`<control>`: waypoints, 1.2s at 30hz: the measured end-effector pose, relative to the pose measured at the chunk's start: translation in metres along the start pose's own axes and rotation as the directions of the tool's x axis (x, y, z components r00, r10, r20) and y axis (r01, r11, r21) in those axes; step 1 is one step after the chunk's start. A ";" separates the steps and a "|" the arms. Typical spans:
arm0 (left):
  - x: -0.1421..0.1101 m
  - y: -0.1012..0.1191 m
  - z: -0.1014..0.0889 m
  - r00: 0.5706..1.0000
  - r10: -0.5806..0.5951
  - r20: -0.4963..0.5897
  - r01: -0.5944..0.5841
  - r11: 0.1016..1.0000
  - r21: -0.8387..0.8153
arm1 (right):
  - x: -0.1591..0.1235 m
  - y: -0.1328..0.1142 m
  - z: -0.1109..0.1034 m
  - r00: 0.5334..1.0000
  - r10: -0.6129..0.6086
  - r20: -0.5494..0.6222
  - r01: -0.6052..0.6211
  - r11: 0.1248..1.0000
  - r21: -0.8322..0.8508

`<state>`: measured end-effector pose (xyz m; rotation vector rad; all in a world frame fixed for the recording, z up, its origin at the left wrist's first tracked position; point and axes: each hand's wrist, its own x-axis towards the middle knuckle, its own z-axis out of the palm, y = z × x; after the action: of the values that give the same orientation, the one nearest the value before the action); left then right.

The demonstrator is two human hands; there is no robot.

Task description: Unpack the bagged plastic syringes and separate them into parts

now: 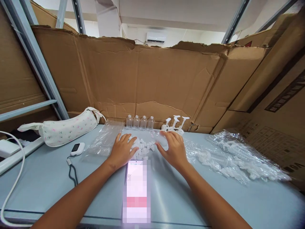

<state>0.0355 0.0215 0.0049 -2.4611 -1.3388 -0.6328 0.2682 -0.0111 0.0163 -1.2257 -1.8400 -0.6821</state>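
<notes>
My left hand (122, 151) is open, fingers spread, at the left side of a pile of small white plastic pieces (142, 149). On the pile's right, my right hand (174, 149) is also open, its thumb and fingers apart. A clear plastic item (157, 136) lies by the right fingertips; whether they touch it I cannot tell. Behind the pile several clear bottles (136, 122) stand upright in a row against the cardboard. White pump-like tops (176, 123) stand behind my right hand. A lit phone (136, 190) lies just in front of the pile.
Clear bags of white parts (238, 156) lie on the right. At left are an empty-looking clear bag (105, 138), a floral pouch (69, 128), a small white device (77, 149) with a strap, and a white cable (21, 178). Cardboard (152, 79) walls the grey table (176, 200).
</notes>
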 end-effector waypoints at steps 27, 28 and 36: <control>0.010 0.002 0.004 0.988 0.026 0.154 0.037 0.918 -0.396 | 0.004 0.005 0.009 0.975 0.162 0.154 -0.191 0.962 0.194; 0.009 0.002 0.004 0.989 0.028 0.145 0.034 0.913 -0.407 | 0.007 0.004 0.012 0.968 0.185 0.167 -0.221 0.947 0.233; 0.002 0.000 0.004 0.996 0.029 0.079 -0.008 0.969 -0.246 | 0.049 -0.007 0.060 0.865 0.227 0.448 -0.416 0.823 0.387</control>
<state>0.0369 0.0246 0.0021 -2.7196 -1.3367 -0.7411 0.2319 0.0571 0.0259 -1.3504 -1.8763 0.2238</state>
